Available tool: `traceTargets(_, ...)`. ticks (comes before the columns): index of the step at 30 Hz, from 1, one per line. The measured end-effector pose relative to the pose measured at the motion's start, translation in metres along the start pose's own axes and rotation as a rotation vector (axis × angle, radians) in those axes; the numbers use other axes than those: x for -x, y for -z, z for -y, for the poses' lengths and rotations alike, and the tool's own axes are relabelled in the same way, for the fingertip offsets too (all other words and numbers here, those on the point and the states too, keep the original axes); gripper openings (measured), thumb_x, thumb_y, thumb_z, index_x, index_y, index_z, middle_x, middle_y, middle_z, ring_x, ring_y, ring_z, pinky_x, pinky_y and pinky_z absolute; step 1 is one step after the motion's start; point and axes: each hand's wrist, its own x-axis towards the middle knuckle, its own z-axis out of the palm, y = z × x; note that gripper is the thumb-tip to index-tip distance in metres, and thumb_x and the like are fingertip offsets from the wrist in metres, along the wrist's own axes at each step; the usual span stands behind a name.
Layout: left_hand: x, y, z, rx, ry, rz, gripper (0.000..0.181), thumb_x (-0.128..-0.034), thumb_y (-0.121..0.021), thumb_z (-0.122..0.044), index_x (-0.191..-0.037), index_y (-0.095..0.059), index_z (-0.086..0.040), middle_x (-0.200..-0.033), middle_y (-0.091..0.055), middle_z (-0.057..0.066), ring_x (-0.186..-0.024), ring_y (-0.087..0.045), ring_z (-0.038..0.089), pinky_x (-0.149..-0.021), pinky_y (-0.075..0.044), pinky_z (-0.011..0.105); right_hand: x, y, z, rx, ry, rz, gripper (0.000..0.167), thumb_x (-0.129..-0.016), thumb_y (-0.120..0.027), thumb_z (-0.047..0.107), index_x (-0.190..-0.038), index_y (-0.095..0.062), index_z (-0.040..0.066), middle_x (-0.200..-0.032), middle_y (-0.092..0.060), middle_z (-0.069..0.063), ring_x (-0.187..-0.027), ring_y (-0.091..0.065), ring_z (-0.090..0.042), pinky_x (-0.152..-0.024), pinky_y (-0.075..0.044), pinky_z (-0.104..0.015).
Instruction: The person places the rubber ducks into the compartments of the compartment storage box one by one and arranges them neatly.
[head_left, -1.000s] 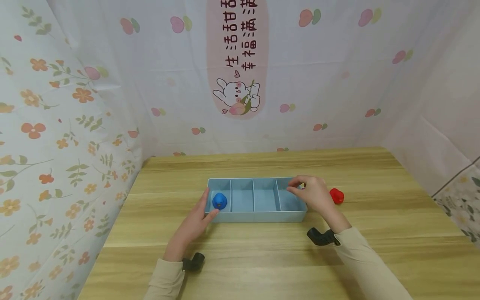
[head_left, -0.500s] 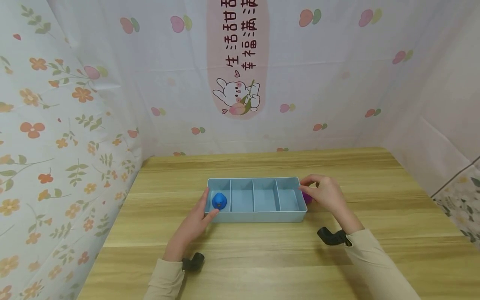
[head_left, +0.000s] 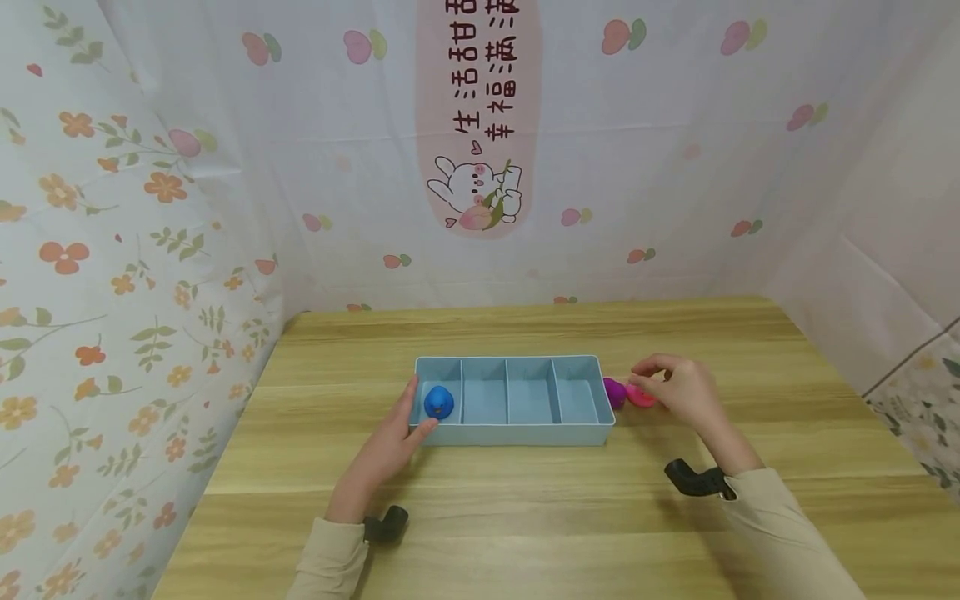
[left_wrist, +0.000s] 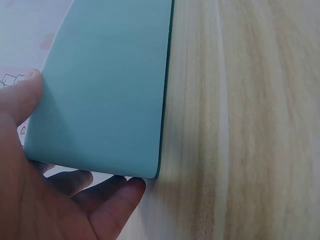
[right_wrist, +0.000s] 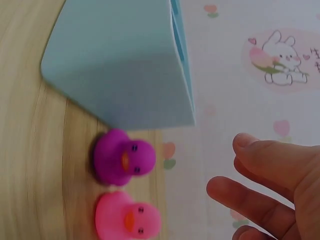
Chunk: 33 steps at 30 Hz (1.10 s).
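Note:
In the head view, my left hand (head_left: 386,446) grips the left end of a light blue four-compartment box (head_left: 517,434). The left wrist view shows its fingers around the end of the box (left_wrist: 105,90), thumb at the rim. A blue duck (head_left: 438,403) sits in the leftmost compartment. Outside the box's right end is a purple duck (head_left: 616,392), with a pink duck (head_left: 640,396) beside it. My right hand (head_left: 686,396) is above the pink duck, holding nothing; in the right wrist view its fingers are apart, away from the purple duck (right_wrist: 122,158) and pink duck (right_wrist: 126,217).
The box stands on a wood-grain table (head_left: 495,517). Behind it hangs a white cloth (head_left: 337,167) with printed fruit and a rabbit; a floral cloth (head_left: 112,333) is at the left.
My right hand has moved right from over the box's right end, uncovering the purple and pink ducks. The red toy seen earlier at the right is out of sight. My left hand stays put.

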Motion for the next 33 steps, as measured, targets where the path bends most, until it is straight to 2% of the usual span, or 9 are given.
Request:
traceTargets(6, 0.000, -0.001, -0.003, 0.002, 0.000, 0.001, 0.079, -0.0985, -0.052, -0.034, -0.155, -0.001, -0.011, -0.160, -0.009, 0.014, -0.146, -0.015, 0.035, -0.116, -0.018, 0.053, 0.002, 0.008, -0.017, 0.003, -0.012, -0.005, 0.022, -0.085, -0.073, 0.024, -0.097, -0.073, 0.005, -0.107, -0.069, -0.018, -0.091, -0.058, -0.037, -0.070, -0.045, -0.033)
traceTargets(13, 0.001, -0.001, -0.004, 0.001, 0.004, 0.000, 0.078, -0.0989, -0.051, -0.034, -0.155, -0.001, -0.011, -0.160, -0.009, 0.014, -0.146, -0.015, 0.035, -0.116, -0.018, 0.053, 0.005, 0.014, -0.034, -0.009, -0.058, 0.009, 0.031, -0.088, -0.069, 0.032, -0.102, -0.072, 0.004, -0.117, -0.064, -0.023, -0.099, -0.055, -0.043, -0.076, -0.049, -0.045)
traceTargets(21, 0.001, 0.000, -0.003, -0.002, 0.016, 0.002, 0.079, -0.0988, -0.051, -0.034, -0.155, -0.001, -0.012, -0.161, -0.008, 0.013, -0.146, -0.014, 0.034, -0.116, -0.017, 0.053, 0.007, 0.021, -0.050, -0.039, -0.081, 0.060, 0.035, -0.089, -0.067, 0.031, -0.110, -0.069, 0.002, -0.120, -0.062, -0.022, -0.094, -0.049, -0.034, -0.067, -0.041, -0.030)
traceTargets(26, 0.002, 0.000, -0.003, -0.007, 0.029, 0.003, 0.079, -0.0987, -0.052, -0.034, -0.155, 0.000, -0.013, -0.161, -0.008, 0.014, -0.146, -0.014, 0.035, -0.116, -0.017, 0.053, 0.007, 0.022, -0.060, -0.030, -0.072, 0.096, 0.036, -0.088, -0.070, 0.028, -0.113, -0.068, 0.003, -0.119, -0.061, -0.021, -0.092, -0.046, -0.031, -0.064, -0.039, -0.030)
traceTargets(33, 0.001, 0.001, -0.005, -0.004, 0.028, 0.007, 0.079, -0.0987, -0.051, -0.034, -0.155, -0.001, -0.013, -0.160, -0.009, 0.014, -0.146, -0.014, 0.035, -0.116, -0.017, 0.053, 0.008, 0.020, -0.072, -0.039, -0.084, 0.155, 0.043, -0.086, -0.071, 0.024, -0.123, -0.062, 0.003, -0.126, -0.054, -0.025, -0.094, -0.047, -0.034, -0.065, -0.039, -0.030)
